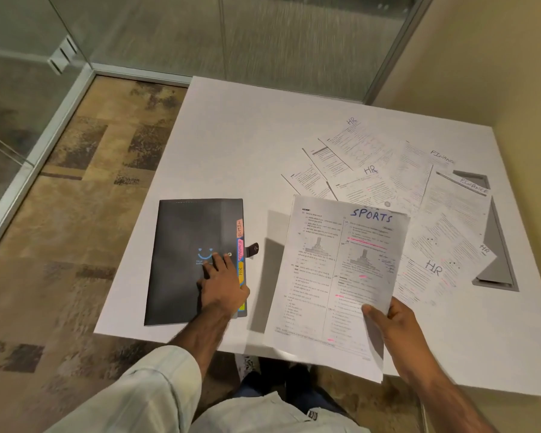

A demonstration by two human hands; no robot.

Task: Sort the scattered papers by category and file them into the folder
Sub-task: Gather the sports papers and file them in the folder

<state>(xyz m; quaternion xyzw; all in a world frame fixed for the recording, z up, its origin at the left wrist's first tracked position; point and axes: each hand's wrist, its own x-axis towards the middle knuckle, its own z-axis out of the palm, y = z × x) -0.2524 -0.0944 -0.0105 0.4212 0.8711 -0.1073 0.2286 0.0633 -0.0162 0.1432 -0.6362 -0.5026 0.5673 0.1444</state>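
A black folder (181, 245) lies closed on the white table (247, 145), with coloured tabs marked ADMIN, FINANCE and HR along its right edge and a snap strap (253, 250) sticking out. My left hand (222, 282) rests flat on the folder's cover, fingers straight. My right hand (391, 323) pinches the lower right part of a printed sheet headed SPORTS (334, 276), lifted above the table's front edge. Several loose papers (419, 195) marked HR and FINANCE lie fanned out on the right half of the table.
A grey recessed hatch (497, 264) in the tabletop is partly covered by the papers at the right. Glass partitions stand behind and to the left. A beige wall runs along the right. Patterned carpet (75, 214) covers the floor left of the table.
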